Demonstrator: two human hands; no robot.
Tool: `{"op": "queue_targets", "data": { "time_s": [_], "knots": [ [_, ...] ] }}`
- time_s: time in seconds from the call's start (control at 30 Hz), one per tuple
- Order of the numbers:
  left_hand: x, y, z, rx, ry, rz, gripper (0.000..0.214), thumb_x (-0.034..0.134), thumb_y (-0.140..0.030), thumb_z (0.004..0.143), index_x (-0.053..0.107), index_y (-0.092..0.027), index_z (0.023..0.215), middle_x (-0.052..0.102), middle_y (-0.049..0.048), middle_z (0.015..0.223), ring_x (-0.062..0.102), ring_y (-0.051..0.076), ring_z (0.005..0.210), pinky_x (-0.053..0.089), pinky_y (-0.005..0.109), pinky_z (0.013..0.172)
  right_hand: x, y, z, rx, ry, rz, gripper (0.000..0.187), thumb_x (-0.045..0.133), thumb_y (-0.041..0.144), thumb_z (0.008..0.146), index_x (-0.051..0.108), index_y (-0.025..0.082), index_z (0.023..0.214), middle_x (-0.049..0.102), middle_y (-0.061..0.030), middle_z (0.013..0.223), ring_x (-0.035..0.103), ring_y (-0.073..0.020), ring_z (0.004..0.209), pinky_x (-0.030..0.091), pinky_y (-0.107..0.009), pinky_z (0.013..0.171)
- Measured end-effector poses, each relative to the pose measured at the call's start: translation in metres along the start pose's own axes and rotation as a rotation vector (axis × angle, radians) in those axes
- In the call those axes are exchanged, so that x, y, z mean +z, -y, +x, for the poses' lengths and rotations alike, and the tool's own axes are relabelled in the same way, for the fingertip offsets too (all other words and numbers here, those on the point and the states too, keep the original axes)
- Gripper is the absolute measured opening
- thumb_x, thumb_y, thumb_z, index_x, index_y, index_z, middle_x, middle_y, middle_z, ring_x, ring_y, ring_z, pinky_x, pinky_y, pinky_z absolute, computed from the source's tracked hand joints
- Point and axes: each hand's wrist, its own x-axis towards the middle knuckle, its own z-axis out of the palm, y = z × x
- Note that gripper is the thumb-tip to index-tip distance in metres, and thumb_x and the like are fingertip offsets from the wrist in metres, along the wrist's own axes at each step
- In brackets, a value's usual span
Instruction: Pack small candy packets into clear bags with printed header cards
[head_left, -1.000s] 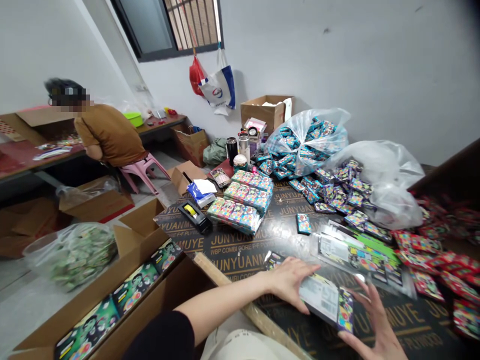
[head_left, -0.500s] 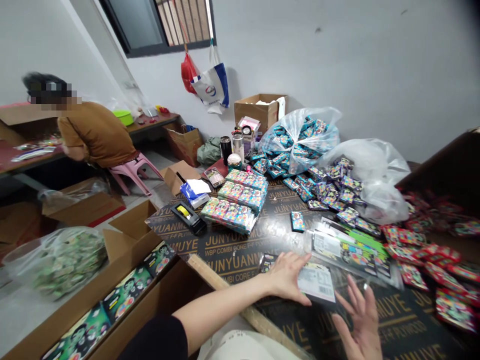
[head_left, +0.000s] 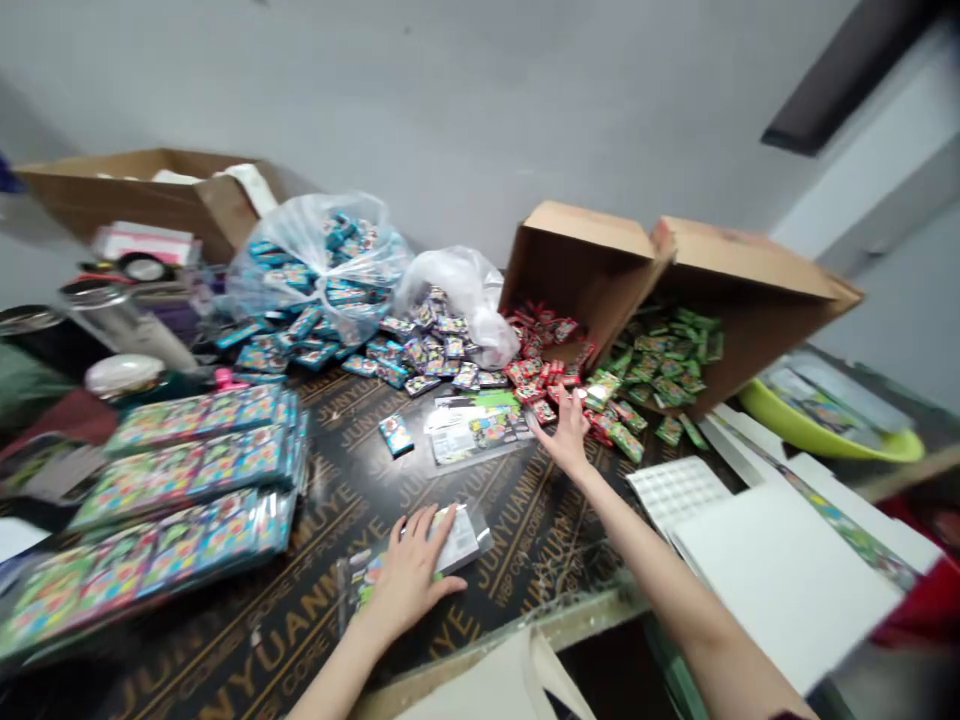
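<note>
My left hand (head_left: 409, 570) lies open, fingers spread, on a flat printed packet in clear plastic (head_left: 463, 540) near the table's front edge. Over at the pile of small red packs (head_left: 531, 372), my right hand (head_left: 564, 437) reaches out with thumb and fingers apart. Its fingertips are close to the red packs and some green packs (head_left: 626, 440); whether they touch any is too blurred to tell. Left of that hand lies a stack of printed sheets in clear plastic (head_left: 480, 432). A single blue pack (head_left: 395, 436) rests beside the stack.
Bundles of wrapped packs (head_left: 187, 460) stand at left. Behind are a clear bag of blue packs (head_left: 322, 270) and a heap of purple packs (head_left: 442, 340). Tipped cardboard boxes (head_left: 592, 228) spill red and green packs. White card sheets (head_left: 787, 560) and a yellow-green basin (head_left: 892, 447) are at right.
The view has swung right, bringing the green packs and basin into sight. My right hand has moved from beside the flat packet forward to the red packs. My left hand stays on the packet.
</note>
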Motion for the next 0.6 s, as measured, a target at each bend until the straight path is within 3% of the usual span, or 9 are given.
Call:
{"op": "queue_targets", "data": {
  "time_s": [0.17, 0.37, 0.5, 0.6],
  "knots": [
    [0.002, -0.009, 0.001, 0.013, 0.005, 0.076, 0.075, 0.056, -0.055, 0.071, 0.028, -0.028, 0.135, 0.042, 0.0114, 0.132, 0.036, 0.030, 0.121, 0.023, 0.047, 0.101, 0.001, -0.029, 0.038, 0.021, 0.038, -0.177, 0.075, 0.053, 0.033, 0.078, 0.012, 0.021, 0.139, 0.010, -0.0178, 0.143, 0.023, -0.0370, 0.126, 0.020, -0.056, 0.095],
    [0.001, 0.003, -0.006, 0.022, 0.031, -0.005, 0.082, 0.065, -0.051, 0.064, 0.027, -0.033, 0.135, 0.041, 0.0077, 0.134, 0.035, 0.029, 0.123, 0.023, 0.048, 0.102, -0.004, -0.034, 0.060, -0.087, 0.094, -0.098, 0.056, 0.034, 0.012, 0.081, 0.026, 0.014, 0.137, 0.036, -0.0152, 0.133, 0.037, -0.0257, 0.119, 0.024, -0.045, 0.100],
    [-0.005, 0.010, -0.002, -0.053, -0.021, -0.244, 0.076, 0.068, -0.052, 0.059, 0.042, -0.030, 0.127, 0.044, 0.0087, 0.131, 0.037, 0.031, 0.121, 0.025, 0.050, 0.101, -0.015, 0.005, 0.038, -0.036, 0.015, 0.396, 0.060, 0.032, 0.022, 0.087, 0.006, 0.018, 0.141, 0.039, -0.0127, 0.132, 0.040, -0.0214, 0.119, 0.039, -0.037, 0.092],
    [-0.020, 0.000, 0.013, -0.195, -0.158, -0.641, 0.056, 0.061, -0.047, 0.069, 0.052, -0.024, 0.119, 0.051, 0.0097, 0.124, 0.045, 0.027, 0.115, 0.032, 0.045, 0.099, -0.026, 0.052, 0.003, 0.017, 0.114, 0.857, 0.074, 0.041, 0.031, 0.086, -0.009, 0.026, 0.139, 0.041, -0.0097, 0.131, 0.041, -0.0194, 0.118, 0.045, -0.033, 0.084]
  ]
}}
